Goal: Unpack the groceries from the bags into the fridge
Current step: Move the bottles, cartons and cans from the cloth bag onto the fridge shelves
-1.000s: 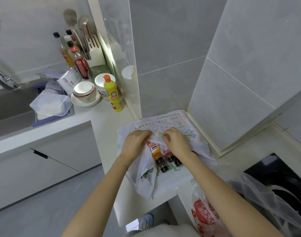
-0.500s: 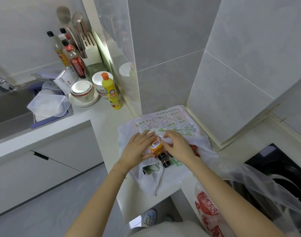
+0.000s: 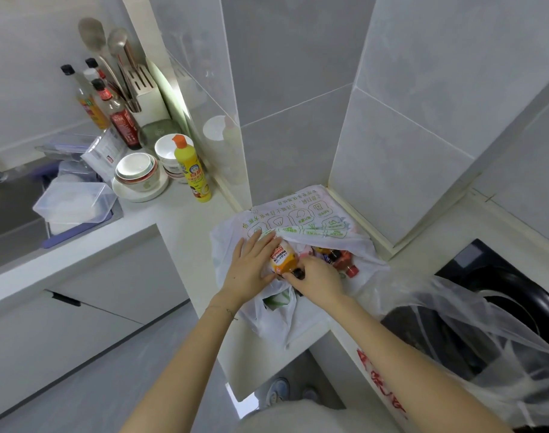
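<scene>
A white plastic grocery bag (image 3: 310, 214) with green print lies open on the counter corner. Inside it an orange-labelled bottle (image 3: 283, 259) with a dark cap lies on its side. My left hand (image 3: 251, 267) rests flat against the bottle's left side, fingers straight. My right hand (image 3: 320, 278) grips the bottle at its cap end. Further small bottles with red and dark caps (image 3: 340, 259) show in the bag behind my right hand. A second, clear bag with red print (image 3: 473, 345) sits at the right.
A yellow squeeze bottle (image 3: 193, 170), stacked bowls (image 3: 137, 173), sauce bottles (image 3: 118, 117) and a knife block (image 3: 145, 89) crowd the counter at left. A clear lidded box (image 3: 75, 203) sits by the sink. A black hob (image 3: 498, 276) lies at right.
The bag's mouth has been pulled wider, showing more bottles. The orange bottle has come up out of the folds, with my right hand now at its cap and my left flat beside it.
</scene>
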Demonstrator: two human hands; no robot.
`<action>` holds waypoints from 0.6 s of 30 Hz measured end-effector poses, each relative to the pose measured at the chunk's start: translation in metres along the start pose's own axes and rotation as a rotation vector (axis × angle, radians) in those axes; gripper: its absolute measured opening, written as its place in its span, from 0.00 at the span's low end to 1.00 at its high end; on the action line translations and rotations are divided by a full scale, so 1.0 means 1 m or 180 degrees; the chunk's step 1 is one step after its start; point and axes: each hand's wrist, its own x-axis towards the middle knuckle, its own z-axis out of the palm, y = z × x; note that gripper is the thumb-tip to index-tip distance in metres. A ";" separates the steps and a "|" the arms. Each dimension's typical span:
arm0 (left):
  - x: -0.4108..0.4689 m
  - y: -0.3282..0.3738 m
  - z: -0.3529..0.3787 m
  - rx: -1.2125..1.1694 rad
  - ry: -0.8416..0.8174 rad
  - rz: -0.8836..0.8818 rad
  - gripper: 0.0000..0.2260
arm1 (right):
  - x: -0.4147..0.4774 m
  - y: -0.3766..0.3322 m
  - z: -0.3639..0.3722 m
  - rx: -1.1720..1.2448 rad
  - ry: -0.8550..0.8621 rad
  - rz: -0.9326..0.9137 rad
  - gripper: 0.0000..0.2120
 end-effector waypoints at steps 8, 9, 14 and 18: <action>0.010 0.037 0.001 -0.0355 0.0516 -0.0010 0.33 | -0.020 0.008 -0.021 0.0786 0.0563 0.0330 0.20; 0.012 0.041 -0.001 -0.0433 0.0601 -0.0008 0.32 | -0.024 0.008 -0.024 0.0916 0.0641 0.0323 0.19; 0.017 0.066 -0.041 -0.1218 0.0743 -0.0165 0.29 | -0.038 0.007 -0.054 0.2192 0.1138 0.0015 0.10; 0.004 0.081 -0.077 -0.2700 0.0704 -0.0804 0.22 | -0.031 0.001 -0.070 0.2235 0.0751 -0.0222 0.17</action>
